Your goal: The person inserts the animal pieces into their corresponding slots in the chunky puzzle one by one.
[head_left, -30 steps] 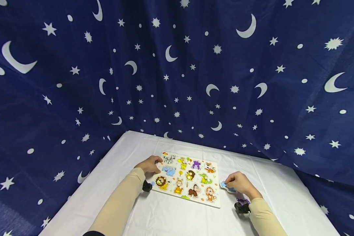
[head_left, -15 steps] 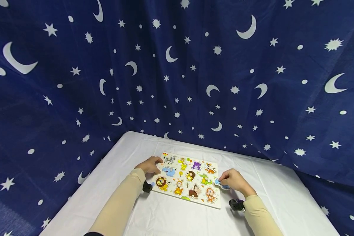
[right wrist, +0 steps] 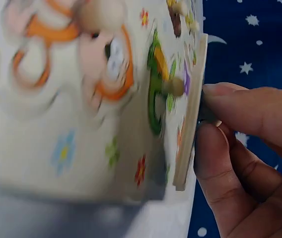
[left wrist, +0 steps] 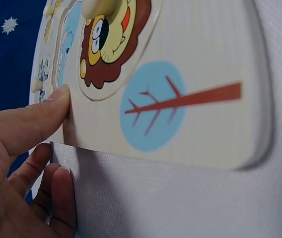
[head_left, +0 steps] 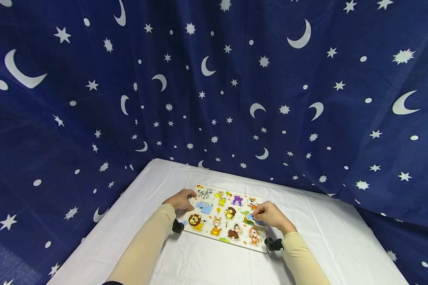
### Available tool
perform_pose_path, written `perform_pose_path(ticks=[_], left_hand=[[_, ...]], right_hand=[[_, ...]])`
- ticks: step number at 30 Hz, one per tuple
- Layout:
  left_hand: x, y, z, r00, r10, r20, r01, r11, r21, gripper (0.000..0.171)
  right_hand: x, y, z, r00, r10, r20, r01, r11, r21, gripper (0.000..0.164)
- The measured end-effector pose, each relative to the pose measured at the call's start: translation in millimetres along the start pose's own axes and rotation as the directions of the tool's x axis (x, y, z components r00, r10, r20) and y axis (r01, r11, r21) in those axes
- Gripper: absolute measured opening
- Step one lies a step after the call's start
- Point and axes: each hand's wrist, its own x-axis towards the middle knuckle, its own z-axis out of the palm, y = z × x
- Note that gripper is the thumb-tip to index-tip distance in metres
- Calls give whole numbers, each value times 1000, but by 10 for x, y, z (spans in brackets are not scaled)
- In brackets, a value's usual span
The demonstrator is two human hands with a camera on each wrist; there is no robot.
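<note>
A pale wooden peg puzzle board [head_left: 207, 228] with cartoon animals lies on the table. My left hand [head_left: 181, 199] holds its left edge; in the left wrist view the thumb [left wrist: 59, 99] presses on the board's face, with the other fingers curled beyond the edge. Nearby are the blue elephant [head_left: 204, 207] and the lion [left wrist: 116, 54], which has a knob. My right hand [head_left: 271, 217] pinches a blue animal puzzle piece [head_left: 250, 217] over the board's right side, partly covering the green crocodile [head_left: 246, 218]. In the right wrist view that piece [right wrist: 190, 124] appears edge-on, its picture hidden.
A white cloth covers the table [head_left: 207, 261]. A dark blue curtain [head_left: 214, 79] with moons and stars hangs behind and at the sides. Black wrist cameras sit at the left wrist [head_left: 178, 226] and right wrist [head_left: 274, 244], close to the board's edges.
My right hand has carried the blue puzzle piece leftward from beside the board to over its right side. The left hand stays at the left edge. A purple piece on the table is now hidden.
</note>
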Motion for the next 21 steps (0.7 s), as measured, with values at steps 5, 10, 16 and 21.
perform_pose_path(ticks=[5,10,16,21], left_hand=[[-8,2,3,1000,15,0,-15,1000,-8,47],[-21,18,7,1000,24,2,-24,1000,-9,45],[-40,24,-5,999,45,4,-45,999,-14,46],[-17,13,-9,999,33,2,-33,999,-23,46]], right_hand=[[114,-106,90,1000,-18,7,18,1000,-9,6],[224,-205,176,1000,-17,9,17,1000,-18,4],[360,-288,284,1000,-17,6,17,999,-29,2],[463,-361,379,1000,-13,5,13,1000,-6,2]])
